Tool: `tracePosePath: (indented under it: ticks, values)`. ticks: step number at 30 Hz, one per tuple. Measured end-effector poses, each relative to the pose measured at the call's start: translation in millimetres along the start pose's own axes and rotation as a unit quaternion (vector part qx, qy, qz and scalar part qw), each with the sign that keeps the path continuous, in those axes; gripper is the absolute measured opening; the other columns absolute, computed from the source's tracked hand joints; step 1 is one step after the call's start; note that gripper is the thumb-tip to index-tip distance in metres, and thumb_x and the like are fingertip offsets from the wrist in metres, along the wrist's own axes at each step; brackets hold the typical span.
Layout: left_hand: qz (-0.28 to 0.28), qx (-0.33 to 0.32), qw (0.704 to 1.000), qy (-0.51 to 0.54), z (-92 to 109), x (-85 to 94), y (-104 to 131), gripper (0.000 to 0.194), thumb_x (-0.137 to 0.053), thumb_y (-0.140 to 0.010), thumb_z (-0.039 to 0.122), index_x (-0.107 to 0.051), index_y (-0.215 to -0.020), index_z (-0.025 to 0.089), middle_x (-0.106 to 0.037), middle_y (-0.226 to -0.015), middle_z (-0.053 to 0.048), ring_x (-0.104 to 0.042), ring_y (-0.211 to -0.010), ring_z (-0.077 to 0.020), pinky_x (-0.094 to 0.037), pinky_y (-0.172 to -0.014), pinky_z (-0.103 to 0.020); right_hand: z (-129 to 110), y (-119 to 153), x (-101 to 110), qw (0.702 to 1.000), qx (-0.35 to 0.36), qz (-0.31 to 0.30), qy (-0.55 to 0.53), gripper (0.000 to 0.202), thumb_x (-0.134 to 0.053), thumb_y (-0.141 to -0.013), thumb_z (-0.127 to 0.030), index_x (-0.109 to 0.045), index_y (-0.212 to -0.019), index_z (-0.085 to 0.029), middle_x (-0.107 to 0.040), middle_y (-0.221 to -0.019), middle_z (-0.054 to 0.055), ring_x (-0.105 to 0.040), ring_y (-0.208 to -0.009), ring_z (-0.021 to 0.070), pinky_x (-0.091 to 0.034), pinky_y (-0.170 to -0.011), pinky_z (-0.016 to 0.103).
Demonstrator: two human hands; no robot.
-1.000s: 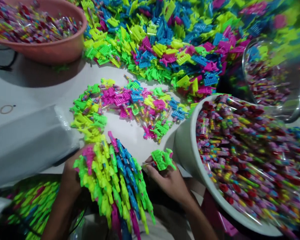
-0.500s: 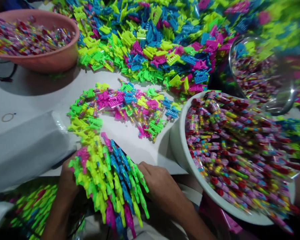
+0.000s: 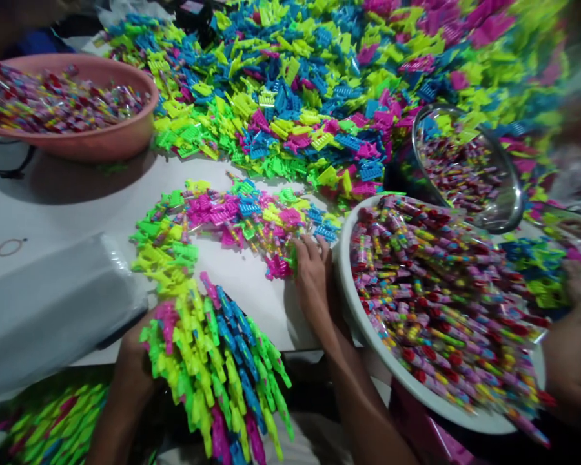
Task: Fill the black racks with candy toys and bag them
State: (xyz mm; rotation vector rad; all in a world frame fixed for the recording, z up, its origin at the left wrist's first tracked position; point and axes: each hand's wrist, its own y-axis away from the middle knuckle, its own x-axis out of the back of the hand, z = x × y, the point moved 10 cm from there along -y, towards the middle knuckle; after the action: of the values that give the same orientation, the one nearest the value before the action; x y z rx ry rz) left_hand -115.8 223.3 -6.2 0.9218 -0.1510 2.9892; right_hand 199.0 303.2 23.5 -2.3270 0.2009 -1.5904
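Note:
A large bundle of green, yellow, blue and pink plastic pieces point(image 3: 223, 361) rests in my left hand point(image 3: 142, 352), whose fingers are mostly hidden behind it. My right hand point(image 3: 312, 268) reaches over the white table point(image 3: 252, 284), its fingertips at the right end of a small heap of colourful pieces with candy-like tubes point(image 3: 252, 213). Whether the fingertips grip a piece is too small to tell. Just right of that hand stands a white tub point(image 3: 346, 284) full of wrapped colourful tubes.
A pink basin point(image 3: 101, 139) of similar tubes stands at the left, beside plastic bags point(image 3: 53, 303). A big pile of plastic pieces point(image 3: 271, 84) covers the back. Behind the tub lies a tilted metal bowl point(image 3: 516, 206). Another person's arm point(image 3: 578, 336) shows at the right edge.
My right hand has left the bundle and moved up and forward to the small heap. The bundle stays in my left hand. The view has shifted slightly.

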Motion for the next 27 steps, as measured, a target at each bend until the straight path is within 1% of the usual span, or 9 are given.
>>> tracePosePath:
  ticks: [3,5,9,14,17,19,22,25,27]
  values:
    - [0.013,-0.021,1.0,-0.005,2,2.3,1,0.028,-0.069,-0.084,0.041,-0.077,-0.104,0.022,-0.08,-0.092,-0.004,-0.077,-0.085,-0.0261,-0.063,-0.095,-0.037,3,-3,-2,1.0,-0.009,-0.003,-0.001,0.042,-0.04,-0.103,-0.012,-0.063,-0.137,-0.017,-0.062,-0.13,0.013,-0.048,-0.121,0.0292,-0.041,-0.114,0.045]
    - [0.01,-0.04,0.999,0.001,5,1.9,2,0.023,-0.069,-0.085,0.039,-0.077,-0.101,0.024,-0.079,-0.091,-0.003,-0.077,-0.087,-0.026,-0.063,-0.094,-0.036,1,2,1,1.0,-0.003,-0.016,-0.009,0.041,-0.041,-0.102,-0.011,-0.064,-0.136,-0.015,-0.063,-0.122,0.014,-0.05,-0.109,0.028,-0.044,-0.106,0.043]
    - [0.014,-0.05,0.999,0.005,6,2.9,4,0.016,-0.07,-0.085,0.035,-0.077,-0.096,0.026,-0.079,-0.088,-0.002,-0.077,-0.092,-0.0266,-0.063,-0.09,-0.034,-3,17,5,0.998,-0.01,-0.057,-0.028,0.041,-0.046,-0.097,-0.008,-0.064,-0.133,-0.016,-0.062,-0.113,0.013,-0.052,-0.1,0.0267,-0.046,-0.096,0.041]
    - [0.019,-0.052,0.998,-0.005,6,3.5,3,0.023,-0.071,-0.082,0.033,-0.076,-0.103,0.024,-0.08,-0.101,-0.004,-0.077,-0.095,-0.0283,-0.06,-0.1,-0.039,-13,38,17,0.975,-0.049,-0.089,-0.199,0.013,-0.058,-0.089,-0.012,-0.064,-0.098,-0.019,-0.058,-0.097,0.006,-0.056,-0.085,0.0198,-0.049,-0.078,0.031]
    - [0.009,-0.028,1.0,-0.009,6,2.6,2,0.025,-0.07,-0.081,0.033,-0.076,-0.102,0.021,-0.08,-0.101,-0.006,-0.077,-0.096,-0.0298,-0.06,-0.098,-0.04,-18,58,20,0.943,-0.088,-0.139,-0.289,0.002,-0.063,-0.093,-0.02,-0.064,-0.095,-0.019,-0.058,-0.087,0.001,-0.056,-0.076,0.0163,-0.047,-0.07,0.026]
    - [-0.002,-0.007,1.0,0.001,4,1.6,3,0.023,-0.068,-0.083,0.03,-0.076,-0.101,0.02,-0.079,-0.103,-0.006,-0.076,-0.096,-0.0296,-0.061,-0.096,-0.038,-17,75,22,0.92,-0.123,-0.16,-0.337,0.011,-0.063,-0.099,-0.029,-0.067,-0.099,-0.019,-0.064,-0.087,0.001,-0.06,-0.077,0.0167,-0.05,-0.071,0.026]
    - [-0.007,0.003,1.0,0.013,1,1.7,4,0.017,-0.067,-0.082,0.025,-0.075,-0.096,0.019,-0.079,-0.102,-0.006,-0.075,-0.095,-0.0285,-0.061,-0.093,-0.035,-13,100,20,0.893,-0.156,-0.188,-0.377,0.023,-0.062,-0.104,-0.039,-0.073,-0.107,-0.02,-0.075,-0.098,0.004,-0.069,-0.091,0.0213,-0.056,-0.085,0.031]
    - [0.002,0.004,1.0,0.003,-1,3.4,5,0.013,-0.067,-0.081,0.026,-0.074,-0.09,0.019,-0.078,-0.093,-0.005,-0.074,-0.094,-0.0286,-0.06,-0.093,-0.036,-15,119,19,0.876,-0.159,-0.223,-0.397,0.024,-0.061,-0.105,-0.039,-0.075,-0.112,-0.022,-0.078,-0.105,0.004,-0.072,-0.099,0.0237,-0.058,-0.092,0.034]
    - [0.005,0.016,1.0,-0.003,-3,3.6,4,0.012,-0.067,-0.081,0.029,-0.074,-0.086,0.02,-0.077,-0.088,-0.004,-0.074,-0.093,-0.029,-0.061,-0.091,-0.037,-19,126,23,0.874,-0.144,-0.223,-0.407,0.021,-0.063,-0.104,-0.036,-0.075,-0.114,-0.022,-0.078,-0.11,0.005,-0.072,-0.104,0.0229,-0.058,-0.094,0.033]
